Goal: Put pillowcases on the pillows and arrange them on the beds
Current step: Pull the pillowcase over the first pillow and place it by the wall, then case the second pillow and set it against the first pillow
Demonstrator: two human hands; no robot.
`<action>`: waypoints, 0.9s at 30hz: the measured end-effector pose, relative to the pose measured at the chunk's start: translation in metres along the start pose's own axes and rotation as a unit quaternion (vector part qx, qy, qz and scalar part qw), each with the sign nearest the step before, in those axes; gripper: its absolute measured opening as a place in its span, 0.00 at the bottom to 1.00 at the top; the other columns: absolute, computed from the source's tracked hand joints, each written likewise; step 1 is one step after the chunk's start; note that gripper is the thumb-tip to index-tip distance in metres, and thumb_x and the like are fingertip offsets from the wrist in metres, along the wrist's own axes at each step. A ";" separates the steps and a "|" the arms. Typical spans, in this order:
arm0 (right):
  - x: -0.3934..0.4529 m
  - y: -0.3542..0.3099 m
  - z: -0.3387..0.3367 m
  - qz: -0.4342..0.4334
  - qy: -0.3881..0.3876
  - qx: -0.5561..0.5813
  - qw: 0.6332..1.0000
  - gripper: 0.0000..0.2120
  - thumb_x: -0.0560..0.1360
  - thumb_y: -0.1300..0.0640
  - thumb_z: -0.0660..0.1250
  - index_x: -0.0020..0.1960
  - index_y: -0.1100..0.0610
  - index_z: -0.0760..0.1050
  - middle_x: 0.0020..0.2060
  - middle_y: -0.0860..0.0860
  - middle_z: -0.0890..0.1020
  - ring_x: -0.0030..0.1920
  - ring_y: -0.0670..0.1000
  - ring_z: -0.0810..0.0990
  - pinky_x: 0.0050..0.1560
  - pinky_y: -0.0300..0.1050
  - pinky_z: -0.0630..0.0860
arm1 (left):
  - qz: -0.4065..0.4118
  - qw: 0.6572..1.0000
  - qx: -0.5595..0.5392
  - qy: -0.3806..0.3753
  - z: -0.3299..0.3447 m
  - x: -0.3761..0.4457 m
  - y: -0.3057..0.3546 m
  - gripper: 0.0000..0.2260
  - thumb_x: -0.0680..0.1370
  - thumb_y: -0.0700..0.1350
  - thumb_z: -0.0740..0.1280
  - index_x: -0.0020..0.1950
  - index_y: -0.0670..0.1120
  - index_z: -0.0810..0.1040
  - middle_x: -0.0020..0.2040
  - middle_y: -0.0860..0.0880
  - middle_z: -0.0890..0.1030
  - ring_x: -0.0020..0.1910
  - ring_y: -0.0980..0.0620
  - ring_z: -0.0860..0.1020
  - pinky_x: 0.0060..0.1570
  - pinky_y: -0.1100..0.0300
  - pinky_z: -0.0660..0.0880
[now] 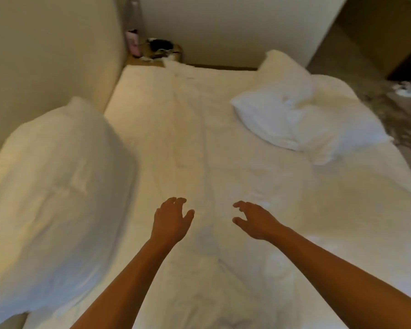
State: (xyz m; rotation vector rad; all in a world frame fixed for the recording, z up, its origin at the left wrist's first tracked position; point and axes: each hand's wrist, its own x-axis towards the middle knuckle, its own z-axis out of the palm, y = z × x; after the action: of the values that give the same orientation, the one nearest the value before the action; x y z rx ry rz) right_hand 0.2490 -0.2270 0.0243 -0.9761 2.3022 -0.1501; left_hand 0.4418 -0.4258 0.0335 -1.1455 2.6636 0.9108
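Observation:
A white bed (195,143) fills the view. A large white pillow (55,181) lies at the left, leaning against the padded headboard. A second white pillow (292,115), crumpled with a loose case end, lies at the far right of the bed. My left hand (171,219) and my right hand (254,220) hover over the sheet in the middle, fingers spread, palms down, holding nothing. Both hands are well apart from either pillow.
A beige padded headboard (45,55) runs along the left. A small nightstand (159,52) with a pink bottle (133,41) and dark items stands in the far corner. Patterned carpet (399,108) with a white object lies to the right of the bed.

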 end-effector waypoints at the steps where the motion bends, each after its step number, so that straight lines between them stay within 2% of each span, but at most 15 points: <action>1: -0.016 0.038 -0.004 0.021 0.010 0.010 1.000 0.27 0.83 0.39 0.62 0.79 0.46 0.65 0.72 0.50 0.76 0.70 0.53 0.76 0.67 0.50 0.72 | 0.024 1.000 0.007 -0.011 0.017 0.004 0.033 0.22 0.82 0.58 0.64 0.73 0.50 0.73 0.74 0.47 0.74 0.72 0.46 0.72 0.71 0.48 0.69; 6: -0.084 0.230 -0.016 0.120 0.053 0.050 0.990 0.26 0.83 0.41 0.62 0.78 0.49 0.66 0.71 0.54 0.75 0.70 0.57 0.74 0.68 0.52 0.73 | 0.102 0.992 0.028 -0.065 0.119 0.015 0.200 0.20 0.81 0.57 0.65 0.71 0.50 0.75 0.71 0.48 0.75 0.69 0.46 0.74 0.67 0.50 0.69; 12: -0.125 0.433 -0.017 0.218 0.084 0.089 0.968 0.26 0.83 0.43 0.64 0.77 0.53 0.67 0.70 0.58 0.74 0.69 0.60 0.74 0.65 0.55 0.76 | 0.113 0.982 0.030 -0.145 0.252 0.020 0.364 0.19 0.81 0.58 0.64 0.70 0.52 0.74 0.71 0.49 0.75 0.71 0.48 0.72 0.69 0.50 0.70; 15: -0.133 0.508 -0.010 0.261 0.099 0.092 0.956 0.31 0.82 0.41 0.63 0.80 0.53 0.63 0.76 0.59 0.68 0.75 0.61 0.68 0.70 0.56 0.73 | 0.109 0.977 0.034 -0.178 0.306 0.023 0.420 0.19 0.81 0.57 0.65 0.70 0.52 0.74 0.69 0.48 0.75 0.69 0.47 0.73 0.64 0.52 0.71; 18: -0.131 0.566 -0.003 0.276 0.112 0.126 0.946 0.39 0.81 0.32 0.59 0.84 0.49 0.54 0.83 0.57 0.56 0.82 0.61 0.57 0.75 0.63 0.68 | 0.100 0.974 0.037 -0.201 0.357 0.032 0.459 0.19 0.81 0.57 0.64 0.69 0.52 0.74 0.68 0.48 0.76 0.68 0.47 0.74 0.62 0.53 0.71; 21: -0.119 0.608 0.015 0.286 0.126 0.139 0.940 0.45 0.76 0.24 0.53 0.85 0.45 0.47 0.85 0.54 0.47 0.84 0.59 0.47 0.75 0.69 0.65 | 0.084 0.969 0.048 -0.226 0.408 0.047 0.484 0.21 0.80 0.59 0.64 0.71 0.52 0.72 0.68 0.47 0.76 0.67 0.46 0.75 0.62 0.52 0.72; 24: -0.103 0.627 0.045 0.300 0.150 0.117 0.935 0.47 0.73 0.20 0.50 0.84 0.43 0.46 0.85 0.53 0.43 0.84 0.59 0.43 0.73 0.77 0.62 | 0.059 0.968 0.052 -0.239 0.455 0.065 0.495 0.25 0.80 0.60 0.64 0.74 0.51 0.70 0.70 0.45 0.75 0.69 0.44 0.74 0.64 0.52 0.71; 27: -0.092 0.638 0.072 0.319 0.180 0.116 0.923 0.49 0.72 0.18 0.50 0.84 0.45 0.52 0.85 0.53 0.44 0.84 0.59 0.44 0.70 0.82 0.60 | 0.023 0.967 0.059 -0.246 0.497 0.089 0.498 0.31 0.78 0.63 0.65 0.77 0.49 0.67 0.72 0.43 0.74 0.71 0.43 0.72 0.67 0.51 0.69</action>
State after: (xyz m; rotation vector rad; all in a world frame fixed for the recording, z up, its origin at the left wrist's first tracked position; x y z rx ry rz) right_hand -0.0492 0.3040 -0.1980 -0.0477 2.7313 -0.3387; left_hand -0.0324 0.0659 -0.1583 -0.7166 2.3064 0.8884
